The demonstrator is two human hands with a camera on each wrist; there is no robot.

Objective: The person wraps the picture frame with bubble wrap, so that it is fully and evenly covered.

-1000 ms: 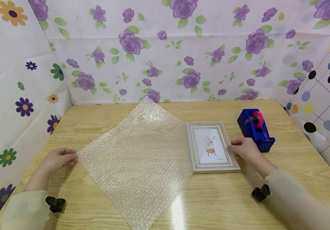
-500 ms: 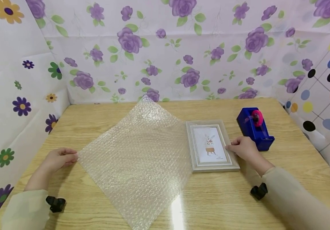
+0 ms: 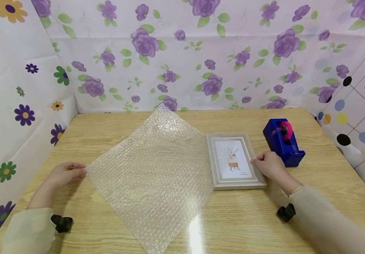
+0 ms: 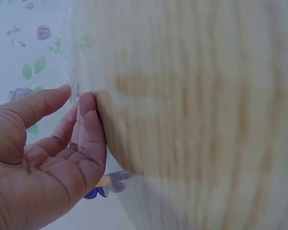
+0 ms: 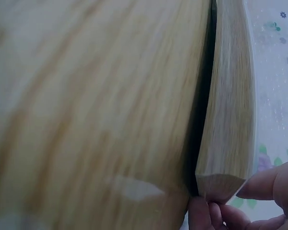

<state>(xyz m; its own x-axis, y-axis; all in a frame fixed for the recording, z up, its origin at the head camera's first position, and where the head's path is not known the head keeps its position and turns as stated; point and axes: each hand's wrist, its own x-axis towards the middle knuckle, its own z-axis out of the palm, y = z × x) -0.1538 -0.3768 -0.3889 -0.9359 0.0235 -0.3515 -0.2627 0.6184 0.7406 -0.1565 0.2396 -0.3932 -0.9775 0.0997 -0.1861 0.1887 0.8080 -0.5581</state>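
A clear sheet of bubble wrap lies on the table, turned like a diamond. My left hand pinches its left corner between thumb and fingers; the left wrist view shows the thumb at the edge of the clear film. To the right, the wrap's opposite corner overlaps a pale picture frame lying face up, with a plant drawing inside. My right hand grips the frame's right side, thumb on top. In the right wrist view, the fingers are against the side of the frame.
A blue tape dispenser with a pink roll stands just beyond my right hand. The wood-grain table meets flower-printed cloth at the back. A dark wrist mount is on each sleeve.
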